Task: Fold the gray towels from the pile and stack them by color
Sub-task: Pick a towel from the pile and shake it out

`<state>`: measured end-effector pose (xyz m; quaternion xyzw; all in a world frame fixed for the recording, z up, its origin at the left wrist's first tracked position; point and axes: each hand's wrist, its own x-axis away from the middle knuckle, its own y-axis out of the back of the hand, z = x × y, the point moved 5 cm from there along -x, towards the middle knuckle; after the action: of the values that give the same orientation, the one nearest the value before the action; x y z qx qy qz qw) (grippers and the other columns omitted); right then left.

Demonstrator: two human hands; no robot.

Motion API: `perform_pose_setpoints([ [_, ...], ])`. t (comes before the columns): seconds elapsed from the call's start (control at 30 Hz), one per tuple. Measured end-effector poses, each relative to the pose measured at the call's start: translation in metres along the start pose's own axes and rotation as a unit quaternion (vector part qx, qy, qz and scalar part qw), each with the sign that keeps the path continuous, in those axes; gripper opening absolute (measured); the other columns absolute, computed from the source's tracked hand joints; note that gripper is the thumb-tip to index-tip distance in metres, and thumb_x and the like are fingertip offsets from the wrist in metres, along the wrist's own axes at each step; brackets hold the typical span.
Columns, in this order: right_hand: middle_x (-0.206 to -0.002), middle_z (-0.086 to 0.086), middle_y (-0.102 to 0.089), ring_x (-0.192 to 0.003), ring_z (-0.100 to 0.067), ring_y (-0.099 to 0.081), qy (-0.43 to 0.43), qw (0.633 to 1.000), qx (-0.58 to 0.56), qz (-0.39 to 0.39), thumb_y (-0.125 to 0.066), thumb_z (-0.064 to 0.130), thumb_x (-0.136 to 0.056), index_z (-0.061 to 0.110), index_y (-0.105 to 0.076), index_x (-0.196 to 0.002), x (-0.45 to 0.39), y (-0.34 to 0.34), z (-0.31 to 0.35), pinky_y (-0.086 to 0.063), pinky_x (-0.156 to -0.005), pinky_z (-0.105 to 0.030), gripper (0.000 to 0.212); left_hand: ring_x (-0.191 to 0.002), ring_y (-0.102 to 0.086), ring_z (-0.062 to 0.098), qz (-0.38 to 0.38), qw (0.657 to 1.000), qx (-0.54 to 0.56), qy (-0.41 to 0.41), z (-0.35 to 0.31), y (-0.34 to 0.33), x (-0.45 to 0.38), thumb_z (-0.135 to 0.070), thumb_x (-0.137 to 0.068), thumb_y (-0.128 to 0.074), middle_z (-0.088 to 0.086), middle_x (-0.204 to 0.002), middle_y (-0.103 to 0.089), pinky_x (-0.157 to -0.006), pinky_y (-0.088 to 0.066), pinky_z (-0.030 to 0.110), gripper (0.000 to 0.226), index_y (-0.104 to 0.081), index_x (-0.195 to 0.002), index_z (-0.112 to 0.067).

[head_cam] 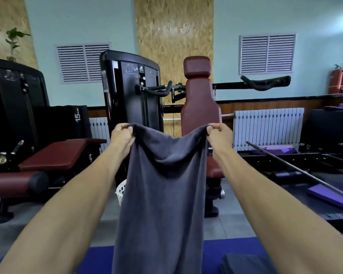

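Observation:
A dark gray towel [162, 190] hangs lengthwise in front of me, held up in the air by its two top corners. My left hand [121, 135] pinches the left corner and my right hand [219, 135] pinches the right corner, both arms stretched forward. The top edge sags between the hands. The towel's lower end drops out of the bottom of the view. A stack of folded dark gray towels [246, 264] lies on the blue mat [99, 258] at the lower right, partly hidden by my right forearm.
A white perforated basket [120, 191] stands on the floor behind the towel's left edge. Red-padded gym machines [200, 107] and a bench [55, 155] fill the space ahead. A metal bar [297, 169] and purple mats [329, 196] lie at the right.

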<state>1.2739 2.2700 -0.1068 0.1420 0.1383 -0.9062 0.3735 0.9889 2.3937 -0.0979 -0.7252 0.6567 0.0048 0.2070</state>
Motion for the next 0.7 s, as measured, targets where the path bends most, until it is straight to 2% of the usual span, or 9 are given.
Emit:
perform_pose_setpoints([
  [0.03,-0.099,0.0,-0.066,-0.1,-0.021,-0.063,0.008,1.0,-0.01,-0.007,-0.057,0.01,-0.095,0.024,-0.063,-0.088,-0.012,-0.008,0.002,-0.054,-0.092,-0.035,0.017,-0.092,-0.06,0.019,-0.001,0.999,0.039,-0.011,-0.009,-0.002,-0.012,0.003,-0.101,-0.04,0.011,-0.099,-0.058,-0.09,-0.052,0.032,0.028,-0.05,-0.087,-0.018],
  [0.1,-0.108,-0.003,-0.067,-0.1,-0.019,-0.063,0.032,0.999,-0.025,-0.014,-0.057,0.012,-0.094,0.021,-0.064,-0.099,-0.031,-0.026,0.012,-0.051,-0.087,-0.029,0.013,-0.083,-0.06,0.016,-0.004,0.996,0.08,-0.042,-0.027,-0.007,-0.03,0.005,-0.101,-0.039,0.008,-0.09,-0.057,-0.08,-0.054,0.026,0.028,-0.049,-0.087,-0.017],
  [0.17,-0.108,-0.002,-0.066,-0.1,-0.017,-0.062,0.048,0.998,-0.045,-0.019,-0.056,0.013,-0.094,0.019,-0.065,-0.103,-0.045,-0.043,0.022,-0.048,-0.084,-0.026,0.014,-0.078,-0.06,0.014,-0.001,0.992,0.108,-0.07,-0.043,-0.015,-0.043,0.006,-0.101,-0.041,0.007,-0.086,-0.057,-0.072,-0.054,0.022,0.026,-0.049,-0.088,-0.016],
  [0.27,-0.106,-0.002,-0.065,-0.099,-0.017,-0.061,0.067,0.995,-0.064,-0.023,-0.055,0.013,-0.095,0.022,-0.061,-0.099,-0.058,-0.061,0.039,-0.05,-0.087,-0.028,0.012,-0.079,-0.061,0.014,0.003,0.988,0.126,-0.093,-0.062,-0.022,-0.058,0.005,-0.1,-0.042,0.008,-0.087,-0.059,-0.08,-0.055,0.024,0.025,-0.052,-0.088,-0.014],
  [0.43,-0.107,-0.001,-0.064,-0.1,-0.017,-0.061,0.1,0.993,-0.057,-0.022,-0.053,0.013,-0.096,0.022,-0.06,-0.1,-0.052,-0.065,0.061,-0.05,-0.089,-0.028,0.012,-0.081,-0.062,0.015,0.003,0.988,0.11,-0.112,-0.081,-0.009,-0.056,0.004,-0.101,-0.042,0.008,-0.09,-0.06,-0.079,-0.055,0.024,0.024,-0.052,-0.088,-0.015],
  [0.57,-0.107,0.0,-0.062,-0.101,-0.018,-0.059,0.104,0.994,0.0,-0.029,-0.053,0.016,-0.098,0.019,-0.061,-0.105,-0.02,-0.041,0.06,-0.048,-0.09,-0.03,0.011,-0.085,-0.063,0.019,-0.01,0.993,0.028,-0.111,-0.072,0.017,-0.029,0.002,-0.101,-0.043,0.008,-0.091,-0.06,-0.088,-0.055,0.033,0.022,-0.053,-0.09,-0.013],
  [0.63,-0.103,0.0,-0.06,-0.097,-0.019,-0.057,0.101,0.993,0.059,-0.021,-0.05,0.018,-0.1,0.017,-0.059,-0.105,0.004,-0.024,0.051,-0.046,-0.085,-0.031,0.01,-0.081,-0.064,0.018,-0.011,0.989,-0.084,-0.12,-0.061,0.03,-0.004,-0.001,-0.101,-0.044,0.005,-0.089,-0.06,-0.078,-0.057,0.03,0.014,-0.054,-0.099,-0.01],
  [0.7,-0.102,-0.001,-0.057,-0.095,-0.02,-0.055,0.086,0.99,0.11,0.0,-0.047,0.018,-0.102,0.016,-0.056,-0.104,0.033,-0.002,0.035,-0.042,-0.081,-0.03,0.01,-0.07,-0.062,0.015,0.001,0.977,-0.183,-0.113,-0.043,0.043,0.031,-0.003,-0.102,-0.043,0.005,-0.085,-0.059,-0.058,-0.055,0.02,0.011,-0.052,-0.105,-0.009],
])
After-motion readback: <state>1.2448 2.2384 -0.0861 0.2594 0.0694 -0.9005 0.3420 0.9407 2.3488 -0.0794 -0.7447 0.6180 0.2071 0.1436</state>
